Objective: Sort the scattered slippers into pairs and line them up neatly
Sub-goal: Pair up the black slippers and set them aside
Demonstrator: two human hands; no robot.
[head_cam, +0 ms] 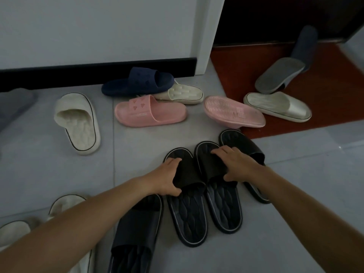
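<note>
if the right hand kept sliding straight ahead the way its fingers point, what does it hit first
Probably the upright pink slipper. The right hand grips the middle black slipper with fingers aimed forward and left; past its toe lies bare floor, then the pink one. Depth is uncertain.

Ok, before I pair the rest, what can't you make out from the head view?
- Black slipper on the right: partly behind the right hand.
- Navy slipper at the bottom: cut off by the frame edge, crossed by the left arm.
- White slippers, lower left: mostly behind the left arm.
- Grey shape at the left edge: blurred and cut off; unidentifiable.
- Dark slipper by the doorway: shadowed, base behind an upturned grey sole.
</note>
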